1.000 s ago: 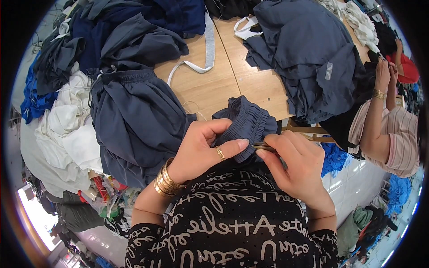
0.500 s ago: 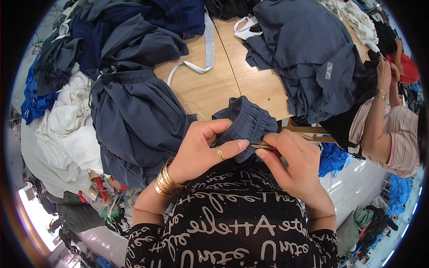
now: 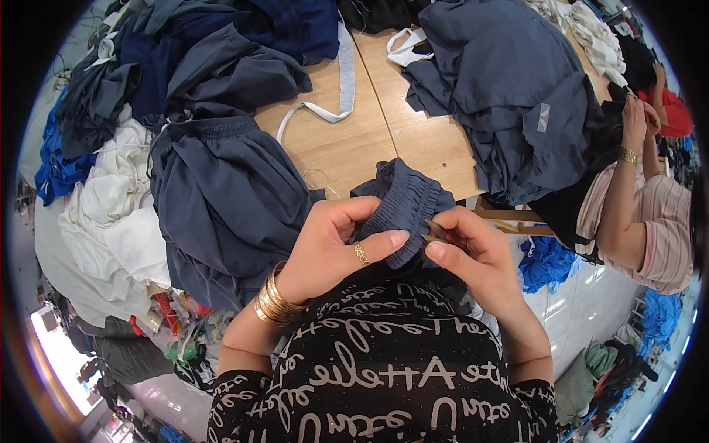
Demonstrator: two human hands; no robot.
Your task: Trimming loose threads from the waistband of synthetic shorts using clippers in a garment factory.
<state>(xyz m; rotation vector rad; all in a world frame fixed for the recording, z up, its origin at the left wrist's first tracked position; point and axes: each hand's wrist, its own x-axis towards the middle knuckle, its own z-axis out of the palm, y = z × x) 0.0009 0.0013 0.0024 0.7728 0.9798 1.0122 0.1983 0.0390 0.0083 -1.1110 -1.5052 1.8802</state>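
Note:
Close in front of me, my left hand (image 3: 329, 240) is closed on a dark blue-grey garment (image 3: 403, 201), its thumb lying along the gathered elastic waistband. My right hand (image 3: 480, 255) grips small metal thread snips (image 3: 434, 233) between thumb and fingers. Their blades stand apart and point at the edge of the waistband; whether they touch it I cannot tell. The rest of the snips is hidden in my palm. Left of my hands lie dark grey trousers or shorts (image 3: 229, 184) with an elastic waist, hanging over the table edge.
A grey garment pile (image 3: 509, 96) covers the right of the wooden table (image 3: 399, 111). A white-and-grey strip (image 3: 325, 112) lies left of the seam. White cloth (image 3: 111, 199) and navy garments (image 3: 295, 29) are heaped at left. A co-worker's arm (image 3: 624, 214) is at right.
My right hand has drawn slightly right and up from the waistband with the snips, whose blades have spread apart. My left hand has barely moved.

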